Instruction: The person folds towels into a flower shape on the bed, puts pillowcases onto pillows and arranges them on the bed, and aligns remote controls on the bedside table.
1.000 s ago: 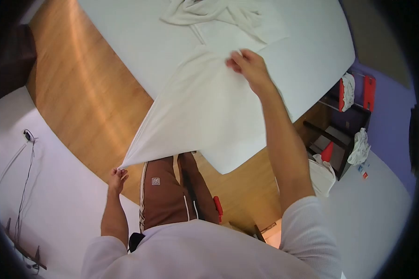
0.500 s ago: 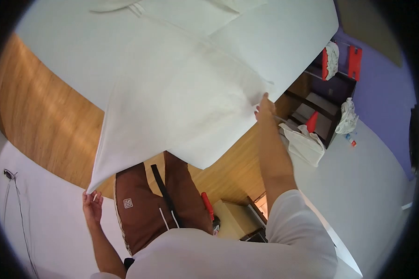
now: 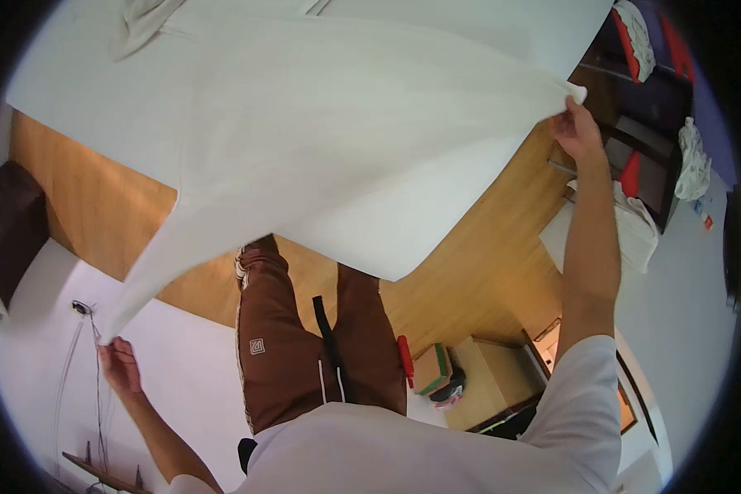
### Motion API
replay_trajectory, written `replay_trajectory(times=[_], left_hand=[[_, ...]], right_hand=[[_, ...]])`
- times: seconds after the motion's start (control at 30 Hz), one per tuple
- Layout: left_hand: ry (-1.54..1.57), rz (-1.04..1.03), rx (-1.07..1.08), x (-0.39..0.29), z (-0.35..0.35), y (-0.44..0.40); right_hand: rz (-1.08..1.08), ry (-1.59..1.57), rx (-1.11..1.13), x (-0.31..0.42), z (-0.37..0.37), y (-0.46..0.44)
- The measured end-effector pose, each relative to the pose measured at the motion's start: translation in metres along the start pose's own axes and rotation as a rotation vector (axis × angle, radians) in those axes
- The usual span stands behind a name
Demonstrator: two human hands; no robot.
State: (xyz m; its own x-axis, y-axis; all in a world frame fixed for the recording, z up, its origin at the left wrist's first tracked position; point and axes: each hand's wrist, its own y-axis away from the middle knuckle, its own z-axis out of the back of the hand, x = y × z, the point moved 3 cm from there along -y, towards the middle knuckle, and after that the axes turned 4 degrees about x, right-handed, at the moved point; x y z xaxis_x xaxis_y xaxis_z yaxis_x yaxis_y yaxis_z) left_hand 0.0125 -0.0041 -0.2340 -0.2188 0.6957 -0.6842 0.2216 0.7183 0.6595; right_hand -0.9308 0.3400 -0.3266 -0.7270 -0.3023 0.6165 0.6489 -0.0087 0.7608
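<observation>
A tan box-like unit (image 3: 498,379) stands low to the right of the person's legs; its inside cannot be made out. Just beside it sits a small box (image 3: 432,369) with green and orange sides, showing no contents, with a dark rounded thing (image 3: 447,387) close by. Farther right, a dark open frame (image 3: 654,198) has a red cone-like piece (image 3: 630,173) in it, a crumpled white cloth (image 3: 693,165) at its outer side and a pale cloth (image 3: 636,230) at its near end.

The left hand (image 3: 121,366) has its grip closed in a pinch on one corner of a large white sheet (image 3: 346,115), above the pale area at lower left. The right hand (image 3: 579,132), arm stretched out, grasps another corner between thumb and fingers, past the edge of the broad white surface (image 3: 395,247). The sheet spreads between both grips over that surface and partly over the wooden floor (image 3: 82,185), sagging toward the left corner.
</observation>
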Motion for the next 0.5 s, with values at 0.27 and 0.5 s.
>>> replay_trajectory(times=[0.27, 0.5], left_hand=[[-0.289, 0.483, -0.165, 0.131, -0.001, 0.049], [-0.178, 0.448, -0.259, 0.174, 0.013, 0.029]], right_hand=[[-0.008, 0.024, -0.049, -0.033, 0.088, -0.003], [-0.054, 0.158, -0.047, -0.062, 0.117, -0.043]])
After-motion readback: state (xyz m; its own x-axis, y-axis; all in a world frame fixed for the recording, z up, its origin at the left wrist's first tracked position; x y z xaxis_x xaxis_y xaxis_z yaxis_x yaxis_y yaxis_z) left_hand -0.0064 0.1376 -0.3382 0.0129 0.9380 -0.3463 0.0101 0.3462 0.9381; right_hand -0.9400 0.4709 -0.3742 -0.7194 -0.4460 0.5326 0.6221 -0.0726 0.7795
